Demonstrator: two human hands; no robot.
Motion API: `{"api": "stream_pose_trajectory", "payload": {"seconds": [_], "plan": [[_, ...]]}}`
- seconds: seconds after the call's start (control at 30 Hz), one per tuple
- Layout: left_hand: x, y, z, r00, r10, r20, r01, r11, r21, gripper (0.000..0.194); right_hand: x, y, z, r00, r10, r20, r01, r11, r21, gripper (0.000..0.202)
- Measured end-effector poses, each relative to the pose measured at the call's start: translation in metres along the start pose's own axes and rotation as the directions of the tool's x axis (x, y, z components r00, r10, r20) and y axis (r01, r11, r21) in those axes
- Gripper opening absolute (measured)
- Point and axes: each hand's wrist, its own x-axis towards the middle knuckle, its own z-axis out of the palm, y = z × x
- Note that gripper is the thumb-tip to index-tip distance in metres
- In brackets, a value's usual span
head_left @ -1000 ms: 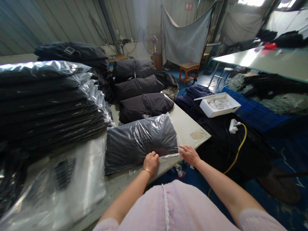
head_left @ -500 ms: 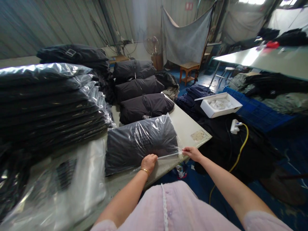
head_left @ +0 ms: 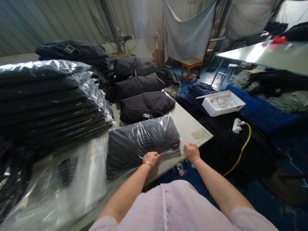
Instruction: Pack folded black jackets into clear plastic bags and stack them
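A dark folded garment in a clear plastic bag (head_left: pixel 141 141) lies on the table's near edge (head_left: pixel 192 123). My left hand (head_left: pixel 150 158) presses on the bag's open flap at the near side, fingers curled over it. My right hand (head_left: pixel 192 151) grips the flap's right corner at the table edge. The flap looks folded flat against the garment between my two hands.
A tall stack of bagged dark garments (head_left: pixel 48 96) fills the left. Three unbagged folded garments (head_left: pixel 145 104) lie in a row behind. Empty plastic bags (head_left: pixel 72 179) lie at near left. A white box (head_left: pixel 222 102) and yellow cable (head_left: pixel 240 147) sit on dark cloth at right.
My right hand lifted the flap's corner, then brought it in toward the garment. The flap now lies folded closer to the bag. My left hand stayed pressing on it.
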Motion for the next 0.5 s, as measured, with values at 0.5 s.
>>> {"api": "stream_pose_trajectory", "payload": {"seconds": [0.5], "plan": [[0.016,0.006,-0.003,0.997,-0.08,0.013,0.08,0.996,0.031,0.035,0.011,0.024,-0.026,0.978,0.13,-0.166,-0.138,0.99,-0.038,0.03]]}}
